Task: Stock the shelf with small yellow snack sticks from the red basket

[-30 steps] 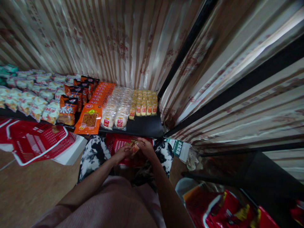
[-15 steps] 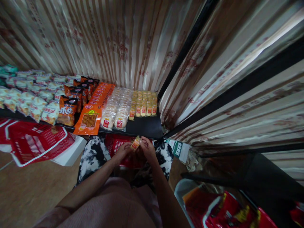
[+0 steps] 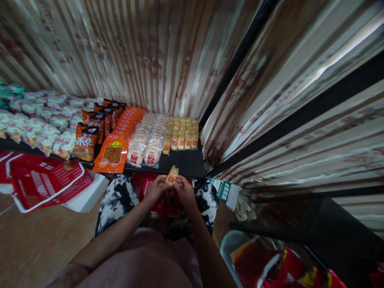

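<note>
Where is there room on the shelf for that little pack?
Bare black shelf lies in front of the small yellow packs, right of the round cakes. Leftward, orange packs and bags crowd it.

The print on the small packet [image 3: 172,175] pinched between the left hand [image 3: 157,189] and right hand [image 3: 184,191] is too small to read. Both hands hide much of the red basket [image 3: 144,183] beneath them. At nine o'clock, a second red basket [image 3: 42,182] and the far snack rows [image 3: 18,116] run off the edge. At five o'clock, the red bags [image 3: 279,266] are cut off and dim, their lettering unreadable.
</note>
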The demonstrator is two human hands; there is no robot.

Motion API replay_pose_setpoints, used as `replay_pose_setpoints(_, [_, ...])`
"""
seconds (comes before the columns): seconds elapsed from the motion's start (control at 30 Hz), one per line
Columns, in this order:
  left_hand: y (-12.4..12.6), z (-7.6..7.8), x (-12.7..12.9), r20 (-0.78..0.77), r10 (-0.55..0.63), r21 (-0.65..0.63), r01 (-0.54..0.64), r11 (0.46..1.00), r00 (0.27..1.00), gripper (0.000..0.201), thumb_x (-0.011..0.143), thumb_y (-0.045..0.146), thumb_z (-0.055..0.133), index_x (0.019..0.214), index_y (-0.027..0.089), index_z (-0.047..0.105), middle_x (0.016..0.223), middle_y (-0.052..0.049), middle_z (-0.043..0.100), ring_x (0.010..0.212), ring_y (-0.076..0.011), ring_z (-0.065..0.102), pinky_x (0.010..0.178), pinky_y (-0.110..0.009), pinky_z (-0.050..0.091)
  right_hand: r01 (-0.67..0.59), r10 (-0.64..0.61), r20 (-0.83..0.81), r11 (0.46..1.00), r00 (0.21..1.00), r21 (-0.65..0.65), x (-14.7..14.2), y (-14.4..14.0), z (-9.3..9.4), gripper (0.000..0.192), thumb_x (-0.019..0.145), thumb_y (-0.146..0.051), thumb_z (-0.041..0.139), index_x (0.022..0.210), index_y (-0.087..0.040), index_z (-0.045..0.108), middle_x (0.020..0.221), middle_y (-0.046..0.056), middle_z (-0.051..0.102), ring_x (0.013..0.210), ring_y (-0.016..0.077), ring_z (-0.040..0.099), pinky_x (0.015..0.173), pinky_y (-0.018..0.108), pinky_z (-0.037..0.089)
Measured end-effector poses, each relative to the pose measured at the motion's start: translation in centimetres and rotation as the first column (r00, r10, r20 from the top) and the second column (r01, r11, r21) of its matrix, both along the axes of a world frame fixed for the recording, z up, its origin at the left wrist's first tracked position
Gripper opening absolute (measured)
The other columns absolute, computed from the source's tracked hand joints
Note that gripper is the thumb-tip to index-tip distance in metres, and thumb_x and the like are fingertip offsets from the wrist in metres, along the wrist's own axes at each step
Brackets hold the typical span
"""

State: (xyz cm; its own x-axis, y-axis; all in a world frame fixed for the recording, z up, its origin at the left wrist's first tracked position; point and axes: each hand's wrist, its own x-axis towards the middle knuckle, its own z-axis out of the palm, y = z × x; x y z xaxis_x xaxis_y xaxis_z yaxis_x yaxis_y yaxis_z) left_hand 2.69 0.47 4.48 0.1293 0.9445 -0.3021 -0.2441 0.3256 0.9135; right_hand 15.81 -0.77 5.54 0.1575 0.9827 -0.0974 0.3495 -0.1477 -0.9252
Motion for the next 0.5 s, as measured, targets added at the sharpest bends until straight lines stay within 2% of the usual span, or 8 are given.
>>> replay_pose_setpoints(0.13, [0.7,0.1,0.6,-0.077,0.025,0.075,-0.02,0.997,0.997,0.029,0.063,0.024,0.065,0.09,0.016,0.059,0.081,-0.002,0.064,0.071,-0.0144,0.058,0.065,-0.023,0.045,0.021,-0.021,-0.022,1.0,1.0,0.002,0.0,0.8,0.0,0.03,0.072,-0.033,0.054,0.099,-0.019,0.058,0.084,0.002,0.067,0.065,0.0155,0.063,0.063,0.027,0.051])
replay_pose_setpoints(0.27, [1.8,-0.4,1.1,-0.186,0.039,0.125,-0.016,0.992,0.982,0.029,0.066,0.021,0.062,0.094,0.016,0.059,0.08,-0.002,0.061,0.065,-0.0116,0.056,0.062,-0.021,0.045,0.054,-0.052,-0.083,0.998,0.995,0.018,0.0,1.7,-0.2,0.03,0.072,-0.034,0.055,0.098,-0.02,0.056,0.085,0.002,0.067,0.066,0.0145,0.063,0.061,0.025,0.051])
replay_pose_setpoints(0.4, [2.8,-0.9,1.3,-0.359,0.12,0.267,-0.021,0.963,0.926,0.027,0.069,0.018,0.061,0.096,0.017,0.061,0.087,-0.002,0.058,0.076,-0.0131,0.057,0.071,-0.026,0.048,0.098,-0.09,-0.135,0.994,0.987,0.054,0.0,2.6,-0.2,0.03,0.071,-0.032,0.056,0.099,-0.02,0.055,0.092,0.002,0.066,0.063,0.0127,0.062,0.058,0.024,0.05])
replay_pose_setpoints(0.5, [3.2,-0.7,1.5,-0.473,0.173,0.383,0.025,0.923,0.864,0.033,0.07,0.011,0.055,0.102,0.018,0.06,0.095,-0.004,0.057,0.085,-0.0151,0.057,0.077,-0.03,0.049,0.111,-0.098,-0.137,0.99,0.986,0.088,0.2,3.7,0.0,0.028,0.071,-0.031,0.056,0.097,-0.019,0.056,0.089,0.003,0.065,0.063,0.0129,0.061,0.059,0.025,0.05])
